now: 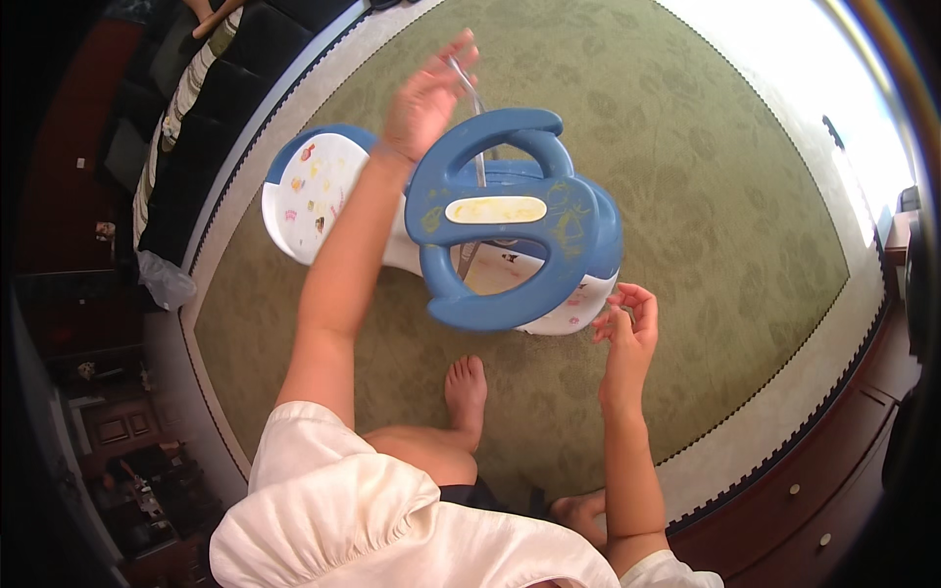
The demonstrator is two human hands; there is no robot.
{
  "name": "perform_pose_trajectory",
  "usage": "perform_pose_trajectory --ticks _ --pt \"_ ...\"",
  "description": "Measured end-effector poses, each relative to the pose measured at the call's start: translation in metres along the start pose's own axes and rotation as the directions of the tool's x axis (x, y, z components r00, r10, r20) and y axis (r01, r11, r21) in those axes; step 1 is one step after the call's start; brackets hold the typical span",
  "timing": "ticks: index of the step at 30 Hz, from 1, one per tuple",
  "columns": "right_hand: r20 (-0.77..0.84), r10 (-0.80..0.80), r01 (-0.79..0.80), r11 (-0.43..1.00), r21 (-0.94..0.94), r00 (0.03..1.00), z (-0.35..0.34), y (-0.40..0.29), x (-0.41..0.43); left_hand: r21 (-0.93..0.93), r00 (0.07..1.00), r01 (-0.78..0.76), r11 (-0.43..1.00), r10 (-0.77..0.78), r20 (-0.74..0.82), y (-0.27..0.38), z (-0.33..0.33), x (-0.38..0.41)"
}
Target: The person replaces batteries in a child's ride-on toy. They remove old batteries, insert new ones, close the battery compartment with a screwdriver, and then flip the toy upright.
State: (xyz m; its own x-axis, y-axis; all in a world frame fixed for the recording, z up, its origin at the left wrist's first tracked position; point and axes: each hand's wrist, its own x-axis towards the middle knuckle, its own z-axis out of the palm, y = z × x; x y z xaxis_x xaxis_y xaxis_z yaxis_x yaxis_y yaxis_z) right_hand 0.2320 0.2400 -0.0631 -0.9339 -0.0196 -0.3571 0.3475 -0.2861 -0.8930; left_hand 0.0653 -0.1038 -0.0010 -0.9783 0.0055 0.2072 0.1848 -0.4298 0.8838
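Note:
A child's ride-on swing car in blue and white plastic stands on the green carpet before me, its white surfaces marked with stickers. Its blue steering wheel has a pale yellow centre strip and yellow scribbles. My left hand is raised beyond the wheel, blurred, with a thin grey strip or rod at its fingers; the strip's lower end passes behind the wheel. Whether the fingers grip it is unclear. Beside the car's white front edge, my right hand has its fingers curled and apart, with nothing visible in them.
A black sofa with a striped cover runs along the left, and part of another person's limbs shows above it. A clear plastic bag lies at its end. Dark wooden drawers stand at the lower right.

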Motion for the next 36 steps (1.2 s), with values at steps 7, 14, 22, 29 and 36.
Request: perform_pose_trajectory --ticks 7,14,22,29,36 --pt "0.011 -0.035 0.035 0.999 -0.019 0.999 0.005 -0.009 -0.005 0.757 0.283 -0.647 -0.089 0.894 0.347 0.131 0.093 -0.085" --pt "0.011 -0.107 0.108 0.994 -0.021 0.994 0.010 -0.013 -0.012 0.275 -0.309 -0.241 -0.931 0.342 0.887 0.170 0.158 -0.178" --pt "0.020 -0.152 0.153 0.988 -0.025 0.988 0.011 -0.018 -0.022 0.933 0.870 -0.160 -0.323 0.400 0.288 0.099 0.129 -0.148" --pt "0.035 -0.150 0.152 0.987 -0.050 0.988 0.009 -0.028 -0.027 0.641 0.955 0.211 0.738 -0.015 -0.297 0.041 0.101 -0.148" --pt "0.140 -0.097 0.113 0.988 -0.106 0.985 0.009 -0.036 -0.027 0.389 0.880 0.407 0.827 -0.242 -0.408 0.051 0.068 -0.146"
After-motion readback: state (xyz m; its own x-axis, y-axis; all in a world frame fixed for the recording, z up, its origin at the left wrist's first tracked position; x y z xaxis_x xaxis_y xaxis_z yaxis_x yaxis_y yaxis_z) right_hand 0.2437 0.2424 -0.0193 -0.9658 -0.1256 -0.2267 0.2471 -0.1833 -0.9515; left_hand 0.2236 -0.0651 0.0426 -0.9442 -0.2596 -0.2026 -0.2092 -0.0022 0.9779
